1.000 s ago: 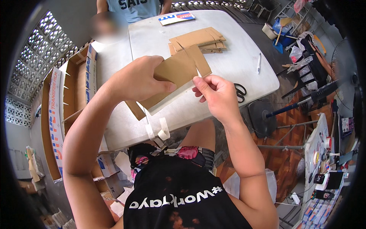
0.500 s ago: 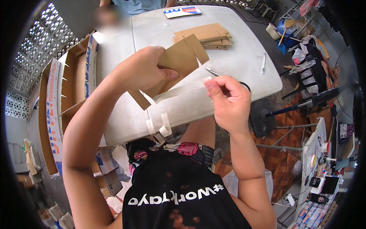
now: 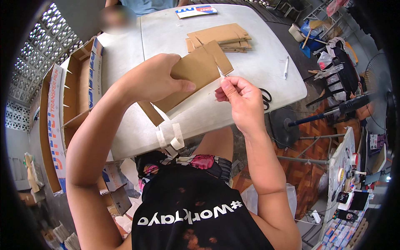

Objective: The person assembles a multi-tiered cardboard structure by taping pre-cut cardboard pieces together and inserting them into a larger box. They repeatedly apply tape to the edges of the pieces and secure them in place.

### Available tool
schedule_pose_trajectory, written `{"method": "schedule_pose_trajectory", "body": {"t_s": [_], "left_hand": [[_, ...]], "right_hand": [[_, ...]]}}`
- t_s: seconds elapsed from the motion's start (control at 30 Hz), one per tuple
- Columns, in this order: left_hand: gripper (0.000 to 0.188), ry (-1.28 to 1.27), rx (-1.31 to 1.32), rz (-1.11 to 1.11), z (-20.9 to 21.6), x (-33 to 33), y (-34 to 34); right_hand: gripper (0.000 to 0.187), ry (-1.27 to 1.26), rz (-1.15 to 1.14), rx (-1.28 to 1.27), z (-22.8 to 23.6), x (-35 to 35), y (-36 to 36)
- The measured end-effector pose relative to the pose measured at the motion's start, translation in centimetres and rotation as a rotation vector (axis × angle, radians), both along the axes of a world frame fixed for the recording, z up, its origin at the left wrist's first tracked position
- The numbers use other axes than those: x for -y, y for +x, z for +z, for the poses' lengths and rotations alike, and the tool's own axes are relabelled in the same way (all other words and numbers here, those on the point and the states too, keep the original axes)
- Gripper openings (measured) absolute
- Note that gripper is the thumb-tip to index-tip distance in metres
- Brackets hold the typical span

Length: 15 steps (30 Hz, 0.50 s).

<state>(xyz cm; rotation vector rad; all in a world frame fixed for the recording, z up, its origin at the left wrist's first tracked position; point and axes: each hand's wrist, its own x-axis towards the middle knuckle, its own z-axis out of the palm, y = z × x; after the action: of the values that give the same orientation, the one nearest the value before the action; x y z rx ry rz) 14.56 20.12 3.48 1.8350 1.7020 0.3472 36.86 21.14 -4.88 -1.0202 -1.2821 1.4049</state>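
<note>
My left hand (image 3: 162,79) grips a brown cardboard piece (image 3: 189,79) with slits cut into its ends, the thumb lying on its face and the fingers behind. My right hand (image 3: 239,93) pinches a small whitish strip (image 3: 221,72), which looks like masking tape, at the slit in the cardboard's right end. Strips of masking tape (image 3: 176,132) hang from the near table edge. Black-handled scissors (image 3: 267,99) lie just beyond my right hand, partly hidden by it.
Past the held piece is a stack of cut cardboard (image 3: 221,33). A pen (image 3: 286,67) lies on the white table (image 3: 266,54), with a printed cardboard piece (image 3: 196,11) farther back. Partitioned cardboard boxes (image 3: 79,79) stand left. A person sits across; a fan (image 3: 354,104) stands right.
My right hand has moved up and left, bringing the whitish strip to the slit in the cardboard. The scissors' handles show more now. The cardboard has shifted slightly in my left hand.
</note>
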Motion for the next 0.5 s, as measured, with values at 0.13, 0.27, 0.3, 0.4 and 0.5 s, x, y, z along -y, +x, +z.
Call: {"method": "schedule_pose_trajectory", "body": {"t_s": [0.13, 0.27, 0.3, 0.4, 0.5], "left_hand": [[0.043, 0.010, -0.006, -0.003, -0.12, -0.12, 0.17], [0.045, 0.004, 0.006, -0.022, -0.19, -0.17, 0.14], [0.046, -0.002, 0.009, -0.032, -0.16, -0.18, 0.16], [0.045, -0.012, 0.010, -0.026, 0.01, -0.12, 0.32], [0.045, 0.006, 0.028, -0.025, -0.07, -0.10, 0.24]], "right_hand": [[0.019, -0.010, -0.012, 0.054, 0.29, 0.19, 0.31], [0.019, 0.007, -0.008, 0.108, 0.36, 0.16, 0.47], [0.019, 0.008, -0.011, 0.117, 0.35, 0.18, 0.51], [0.019, 0.023, -0.009, 0.166, 0.39, 0.08, 0.66], [0.020, 0.040, -0.029, 0.181, 0.40, 0.24, 0.81]]}}
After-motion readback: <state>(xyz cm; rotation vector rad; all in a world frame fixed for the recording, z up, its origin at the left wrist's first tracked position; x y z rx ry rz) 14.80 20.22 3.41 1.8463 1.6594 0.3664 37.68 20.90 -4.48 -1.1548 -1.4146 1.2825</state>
